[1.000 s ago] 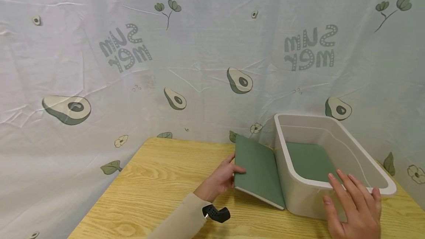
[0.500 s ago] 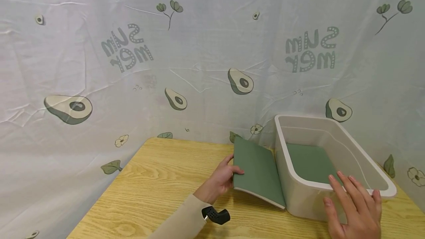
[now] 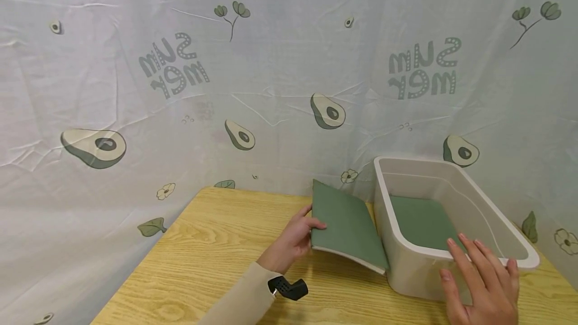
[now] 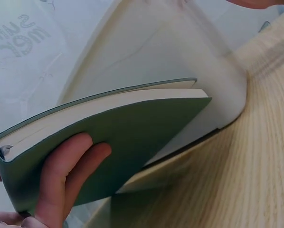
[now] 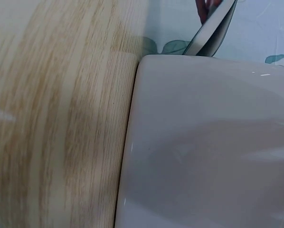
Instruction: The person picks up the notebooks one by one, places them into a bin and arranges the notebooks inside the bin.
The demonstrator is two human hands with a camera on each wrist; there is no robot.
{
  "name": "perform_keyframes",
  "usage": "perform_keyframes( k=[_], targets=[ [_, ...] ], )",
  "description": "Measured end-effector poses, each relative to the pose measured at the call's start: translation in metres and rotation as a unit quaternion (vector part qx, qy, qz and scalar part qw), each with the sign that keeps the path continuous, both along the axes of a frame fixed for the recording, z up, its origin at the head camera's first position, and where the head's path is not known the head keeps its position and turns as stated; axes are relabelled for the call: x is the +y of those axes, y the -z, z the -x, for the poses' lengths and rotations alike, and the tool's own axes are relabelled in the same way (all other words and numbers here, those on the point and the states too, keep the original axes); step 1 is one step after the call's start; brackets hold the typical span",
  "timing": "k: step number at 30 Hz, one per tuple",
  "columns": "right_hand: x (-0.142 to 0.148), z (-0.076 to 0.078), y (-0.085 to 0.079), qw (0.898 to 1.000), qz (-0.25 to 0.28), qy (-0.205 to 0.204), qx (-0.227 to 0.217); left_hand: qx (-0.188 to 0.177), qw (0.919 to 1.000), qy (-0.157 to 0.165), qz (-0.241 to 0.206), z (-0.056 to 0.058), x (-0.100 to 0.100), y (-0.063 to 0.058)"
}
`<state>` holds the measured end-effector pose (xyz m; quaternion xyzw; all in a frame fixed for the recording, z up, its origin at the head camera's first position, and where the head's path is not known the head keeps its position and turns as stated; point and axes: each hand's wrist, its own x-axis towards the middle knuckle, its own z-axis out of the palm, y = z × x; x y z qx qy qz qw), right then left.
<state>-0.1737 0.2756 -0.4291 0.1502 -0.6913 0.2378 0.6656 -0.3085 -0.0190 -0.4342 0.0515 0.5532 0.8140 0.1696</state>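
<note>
My left hand (image 3: 291, 239) grips a green-covered book (image 3: 345, 222) by its left edge, thumb on the upper cover and fingers beneath. The book is tilted, its right edge lower and close to the bin's left wall; whether they touch I cannot tell. In the left wrist view, pale pages show between the covers of the book (image 4: 132, 118). Another flat green thing, like a book cover, (image 3: 422, 219) lies on the bottom of the off-white bin (image 3: 411, 275). My right hand (image 3: 485, 285) is at the bin's near rim with its fingers extended.
The bin stands on the right of a wood-grain table (image 3: 217, 245). Behind the table hangs a pale curtain (image 3: 271, 74) printed with avocados and flowers. A black strap piece (image 3: 289, 287) sticks out from my left wrist.
My left hand has moved slightly left and up, lifting the book's left side with it. The right hand and the bin have stayed in place.
</note>
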Motion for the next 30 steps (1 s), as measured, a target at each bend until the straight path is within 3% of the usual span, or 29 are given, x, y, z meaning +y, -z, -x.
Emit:
perform_keyframes(
  k=[9,19,30],
  targets=[
    [0.000,-0.001,0.001,1.000,0.002,0.000,-0.004,0.017,0.9998,0.005,0.011,0.001,-0.010,-0.019],
    [0.001,0.000,0.002,1.000,-0.004,0.003,-0.001,0.041,0.9991,0.006,-0.002,0.006,-0.020,-0.051],
    [0.003,0.000,0.004,1.000,-0.003,0.001,-0.002,0.048,0.9981,-0.008,-0.038,0.013,-0.016,-0.086]
  ],
)
